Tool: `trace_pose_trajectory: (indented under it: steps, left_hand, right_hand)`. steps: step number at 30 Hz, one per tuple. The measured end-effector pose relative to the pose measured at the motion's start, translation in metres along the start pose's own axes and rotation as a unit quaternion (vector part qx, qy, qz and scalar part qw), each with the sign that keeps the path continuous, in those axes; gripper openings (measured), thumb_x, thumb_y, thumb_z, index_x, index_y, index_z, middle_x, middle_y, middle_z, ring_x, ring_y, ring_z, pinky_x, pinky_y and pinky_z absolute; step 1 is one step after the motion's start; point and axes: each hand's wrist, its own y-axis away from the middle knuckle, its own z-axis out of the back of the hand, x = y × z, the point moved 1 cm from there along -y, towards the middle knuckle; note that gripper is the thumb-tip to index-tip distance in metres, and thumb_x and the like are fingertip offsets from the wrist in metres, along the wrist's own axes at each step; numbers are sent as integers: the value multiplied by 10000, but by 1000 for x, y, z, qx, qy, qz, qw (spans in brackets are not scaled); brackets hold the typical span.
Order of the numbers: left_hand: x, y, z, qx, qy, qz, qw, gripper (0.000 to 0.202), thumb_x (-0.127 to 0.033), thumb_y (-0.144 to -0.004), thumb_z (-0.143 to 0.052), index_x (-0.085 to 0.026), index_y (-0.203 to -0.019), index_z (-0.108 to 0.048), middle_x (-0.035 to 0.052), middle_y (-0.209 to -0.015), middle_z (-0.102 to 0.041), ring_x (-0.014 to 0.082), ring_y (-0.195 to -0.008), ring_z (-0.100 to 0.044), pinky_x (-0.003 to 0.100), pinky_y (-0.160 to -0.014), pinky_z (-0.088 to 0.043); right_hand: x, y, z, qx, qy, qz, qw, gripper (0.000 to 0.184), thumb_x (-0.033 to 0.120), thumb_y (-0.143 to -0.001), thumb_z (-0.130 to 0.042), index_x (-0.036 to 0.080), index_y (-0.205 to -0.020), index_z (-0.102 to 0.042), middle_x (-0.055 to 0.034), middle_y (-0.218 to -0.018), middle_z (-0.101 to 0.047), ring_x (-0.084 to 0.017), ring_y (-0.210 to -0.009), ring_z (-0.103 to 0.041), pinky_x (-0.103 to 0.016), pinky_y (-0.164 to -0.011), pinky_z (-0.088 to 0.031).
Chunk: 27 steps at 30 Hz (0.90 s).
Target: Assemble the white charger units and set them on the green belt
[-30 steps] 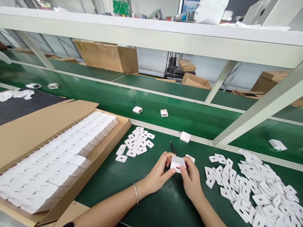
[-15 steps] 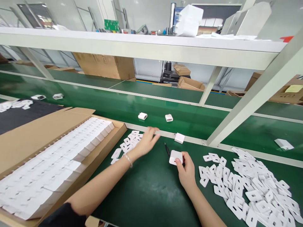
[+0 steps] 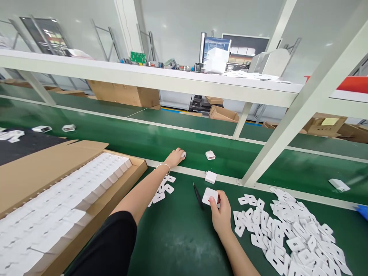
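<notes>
Beyond the black tool (image 3: 198,197) and to its left, the left hand (image 3: 174,158) reaches out with its fingers closed about the left block (image 3: 184,155), a small white piece over the green strip (image 3: 129,134); whether it is off the strip I cannot tell. Just right of the tool, the right hand (image 3: 222,213) grips the case (image 3: 207,194), a flat white piece, with the thumb across its face. Both pieces look light, stiff and smooth, so probably a little slippery and easily scuffed; their opposite side edges seem the best hold. As for edges, the box (image 3: 135,172) lies well left of the tool, its wall bordering that side, and the left plates (image 3: 168,188), thin and apt to slide, lie between box and tool, partly hidden. The rail (image 3: 198,173) crosses just beyond the tool and could catch a low hand; the near block (image 3: 211,177) sits on it, with the middle block (image 3: 210,155) farther beyond. Well right of the tool, the post (image 3: 284,134) slants up from the rail, and the right plates (image 3: 301,230) spread in a loose heap. The roomiest stretch looks to be the tabletop (image 3: 178,245) on the tool's near side.
</notes>
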Motion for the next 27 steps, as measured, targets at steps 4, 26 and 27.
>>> trace_pose_trajectory:
  steps: [4, 26, 27]
  left_hand:
    - [-24, 29, -8, 5, 29, -66, 997, 341, -304, -999, -659, -172, -1310, -612, 121, -1331, -608, 239, -1071, -686, 436, -976, -579]
    - [-110, 239, -11, 21, 523, -103, 846, 396, -492, -1056, -494, -260, -1373, -551, 75, -1122, -583, 246, -1041, -581, 406, -957, -506]
    - [-108, 240, -13, 15, 525, -106, 844, 400, -498, -1051, -500, -257, -1366, -553, 71, -1097, -571, 244, -1014, -572, 403, -939, -504]
  right_hand:
    - [2, 1, 0, 0, -15, -19, 1000, 346, 542, -1005, -484, 226, -881, -551, 8, -760, -547, -180, -664, -492, -307, -633, -392]
    - [41, 26, 8, 94, -67, 81, 990, 284, 498, -1028, -477, 238, -954, -564, -7, -826, -557, -189, -700, -520, -320, -626, -432]
    - [43, 25, 9, 104, -71, 93, 988, 291, 489, -1043, -439, 238, -976, -573, -15, -840, -567, -195, -710, -529, -328, -634, -437]
